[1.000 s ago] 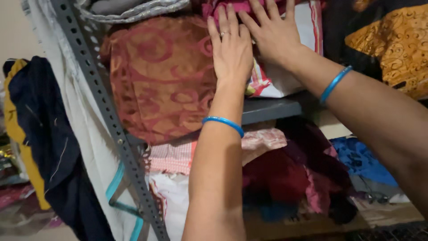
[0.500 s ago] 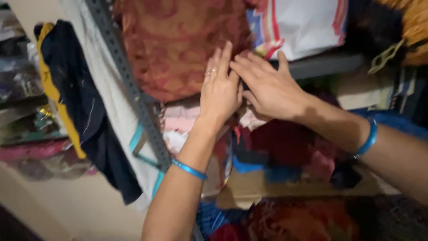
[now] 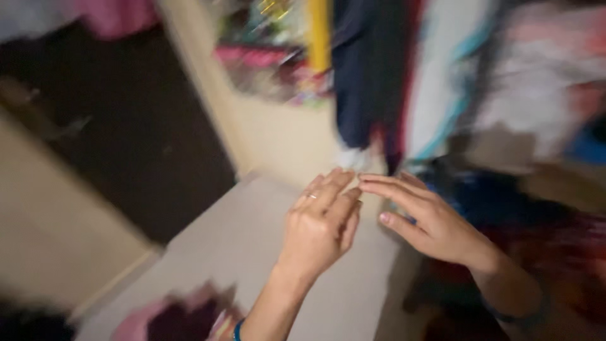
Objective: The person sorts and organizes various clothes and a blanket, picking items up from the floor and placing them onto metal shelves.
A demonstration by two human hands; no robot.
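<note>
Both hands are hovering over a pale floor in a heavily blurred view. The left hand and right hand are meeting at the fingertips, each grip loosely spread and holding nothing. Dark hanging clothes are blurring past at 12 o'clock, pink cloth lying at 7 o'clock.

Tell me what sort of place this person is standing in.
Probably a home storage corner or clothes closet, though the picture is badly blurred. Dark and pale garments hang above, pink cloth lies on the pale floor, and both hands are empty.
</note>
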